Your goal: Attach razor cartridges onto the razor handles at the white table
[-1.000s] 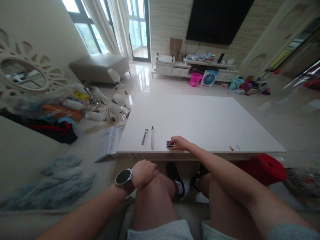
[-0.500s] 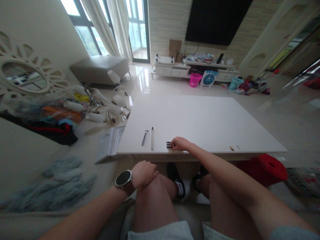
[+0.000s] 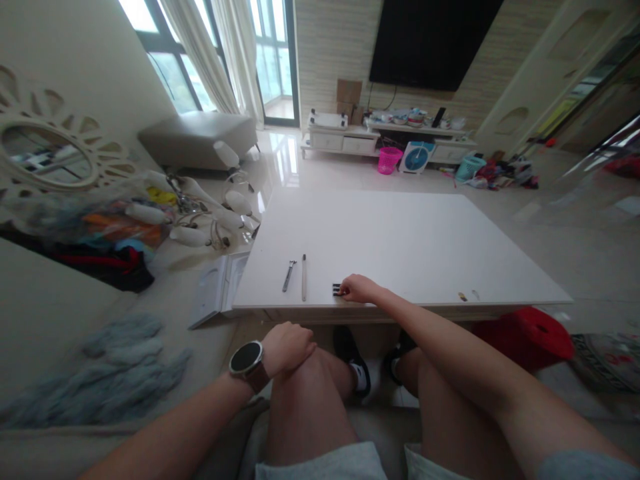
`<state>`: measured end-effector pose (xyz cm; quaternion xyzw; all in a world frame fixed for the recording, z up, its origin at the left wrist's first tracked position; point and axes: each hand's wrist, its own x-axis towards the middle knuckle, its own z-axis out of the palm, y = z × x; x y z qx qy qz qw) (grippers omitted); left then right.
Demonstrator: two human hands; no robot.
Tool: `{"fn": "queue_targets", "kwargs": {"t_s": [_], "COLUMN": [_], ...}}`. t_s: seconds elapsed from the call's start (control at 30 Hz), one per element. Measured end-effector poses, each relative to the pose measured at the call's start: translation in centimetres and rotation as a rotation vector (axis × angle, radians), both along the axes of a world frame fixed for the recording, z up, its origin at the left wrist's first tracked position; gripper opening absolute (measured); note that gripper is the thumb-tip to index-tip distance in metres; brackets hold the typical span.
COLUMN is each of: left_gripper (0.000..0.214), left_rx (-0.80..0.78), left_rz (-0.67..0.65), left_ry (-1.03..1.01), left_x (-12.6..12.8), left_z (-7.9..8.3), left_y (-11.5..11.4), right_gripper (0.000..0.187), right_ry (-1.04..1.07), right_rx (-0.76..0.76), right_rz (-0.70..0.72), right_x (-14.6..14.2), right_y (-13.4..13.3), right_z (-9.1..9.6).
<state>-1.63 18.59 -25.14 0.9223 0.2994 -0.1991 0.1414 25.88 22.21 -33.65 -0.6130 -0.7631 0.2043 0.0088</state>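
Observation:
Several small black bars [image 3: 336,289] lie in a short stack of rows near the front edge of the white table [image 3: 390,233]. At their right end, my right hand [image 3: 359,289] has its fingers pinched together on one of them; the fingertips partly cover it. To the left on the tabletop are a slim toothbrush [image 3: 304,278] with a dark head and a silver razor [image 3: 289,275], side by side. My left hand [image 3: 290,345], below a wristwatch [image 3: 246,357], rests on my left knee with its fingers curled in and nothing visible in them.
Two tiny items, one a brownish piece [image 3: 463,297], lie at the table's front right. A red roll [image 3: 530,339] stands beside the right front side. Lamp parts [image 3: 220,213] and a white framed panel [image 3: 210,293] crowd the floor at left.
The view has shifted very slightly. Both hands and the things on the table stay in place.

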Motion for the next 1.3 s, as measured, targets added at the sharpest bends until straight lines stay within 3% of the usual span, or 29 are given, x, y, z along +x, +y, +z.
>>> {"fn": "queue_targets", "kwargs": {"t_s": [0.63,1.3], "left_gripper": [0.04,0.045], "left_rx": [0.0,0.008], "left_rz": [-0.007,-0.006], "left_ry": [-0.007,-0.003], "left_x": [0.0,-0.1], "left_z": [0.0,-0.1], "left_y": [0.0,0.1], "right_gripper": [0.018,0.019], "right_ry": [-0.083,-0.009], "right_rx": [-0.007,-0.109], "right_rz": [-0.125,-0.065], "right_x": [-1.0,-0.5], "right_y": [-0.2,0.0], "right_z": [-0.5,-0.8]}}
